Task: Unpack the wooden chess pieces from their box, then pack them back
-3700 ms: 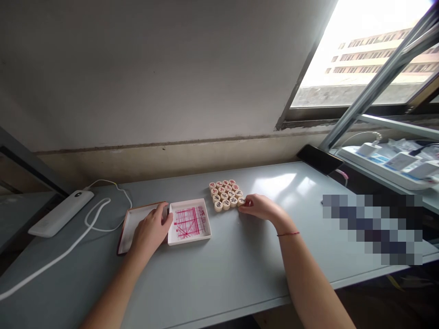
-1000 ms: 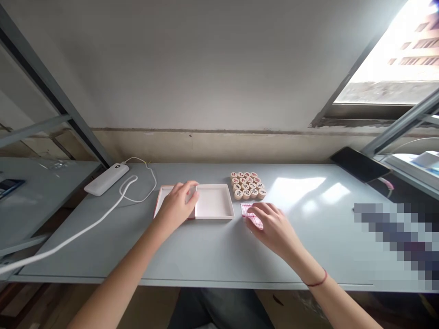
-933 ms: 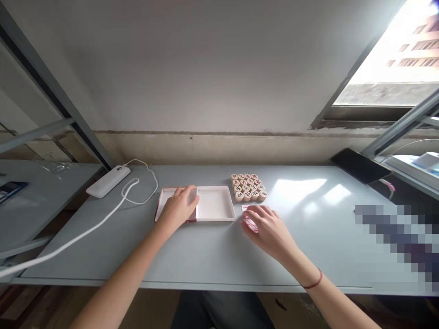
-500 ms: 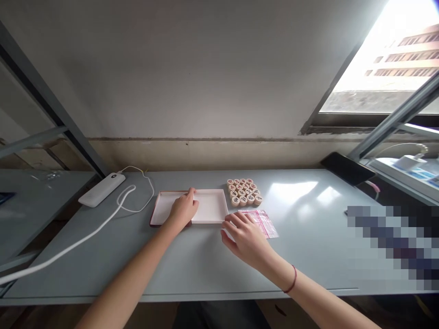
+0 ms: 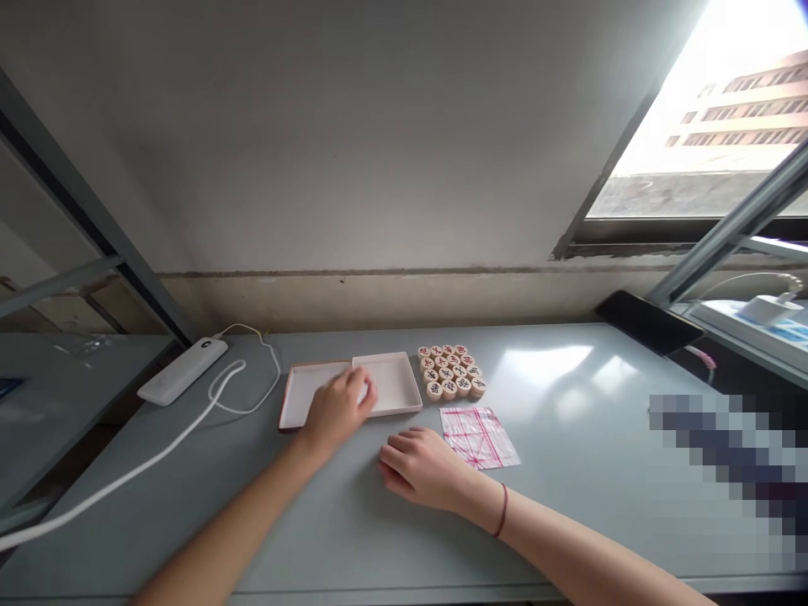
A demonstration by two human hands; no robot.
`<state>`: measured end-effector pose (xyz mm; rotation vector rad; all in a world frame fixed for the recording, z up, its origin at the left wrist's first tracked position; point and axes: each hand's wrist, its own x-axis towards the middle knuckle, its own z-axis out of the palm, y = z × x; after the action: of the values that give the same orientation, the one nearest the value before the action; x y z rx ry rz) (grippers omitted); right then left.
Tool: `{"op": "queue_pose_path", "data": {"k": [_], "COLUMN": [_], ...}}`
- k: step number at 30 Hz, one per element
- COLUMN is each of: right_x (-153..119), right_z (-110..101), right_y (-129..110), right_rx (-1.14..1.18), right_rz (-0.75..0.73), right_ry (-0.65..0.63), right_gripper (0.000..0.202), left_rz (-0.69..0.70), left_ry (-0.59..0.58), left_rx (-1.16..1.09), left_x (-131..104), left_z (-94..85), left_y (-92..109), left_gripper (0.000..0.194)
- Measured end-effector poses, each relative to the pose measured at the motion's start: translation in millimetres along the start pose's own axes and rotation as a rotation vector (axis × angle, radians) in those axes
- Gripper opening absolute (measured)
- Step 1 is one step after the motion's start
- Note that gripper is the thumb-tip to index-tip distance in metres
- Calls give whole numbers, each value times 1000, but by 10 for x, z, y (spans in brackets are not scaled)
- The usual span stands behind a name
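Observation:
A shallow white-lined box [image 5: 395, 383] lies opened out flat on the desk, its two halves side by side. Over the middle of it is my left hand [image 5: 337, 408], fingers curled in and thumb near the index finger, with nothing visible in them. My right hand [image 5: 420, 467] rests on the desk in front of the box, fingers folded under and no object showing. Beside its knuckles lies a thin folded sheet with red lines [image 5: 480, 438], like a xiangqi board. Right of the box, wooden xiangqi pieces [image 5: 451, 370] stand in stacked rows.
A white power bank [image 5: 183, 370] with a thin cable and a thick white cord [image 5: 157, 454] lie on the left of the grey desk [image 5: 353, 530]. A dark phone [image 5: 647, 321] leans at the back right. Metal frame posts [image 5: 151, 286] flank both sides.
My left hand has come off the box's middle edge and curled. My right hand has moved left and toward me, away from the sheet, and its fingers have folded in.

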<state>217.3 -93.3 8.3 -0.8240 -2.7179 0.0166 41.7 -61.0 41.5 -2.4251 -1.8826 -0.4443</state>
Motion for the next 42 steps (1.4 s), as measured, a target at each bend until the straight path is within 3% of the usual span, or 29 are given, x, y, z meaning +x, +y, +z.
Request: {"op": "queue_pose_path", "data": {"k": [3, 9, 18, 24, 30, 42], "right_x": [-30, -32, -34, -52, -66, -64], "right_z": [27, 31, 5, 6, 30, 17], "right_y": [40, 41, 102, 119, 120, 118], "right_rx": [38, 131, 245, 330, 425, 378], "right_rz": [57, 124, 139, 186, 224, 203], "right_ry": [-44, -69, -51, 33, 110, 91], "right_gripper": [19, 19, 18, 23, 23, 21], "left_rz": [312, 472, 376, 357, 297, 200], "left_ry": [-87, -299, -365, -438, -467, -549], "left_rx": [-44, -136, -96, -108, -283, -444], "left_x": [-253, -345, -361, -363, -345, -313], "left_z": [48, 186, 125, 64, 7, -74], "left_y": [32, -32, 33, 47, 0, -45], "left_gripper": [28, 22, 21, 17, 15, 8]}}
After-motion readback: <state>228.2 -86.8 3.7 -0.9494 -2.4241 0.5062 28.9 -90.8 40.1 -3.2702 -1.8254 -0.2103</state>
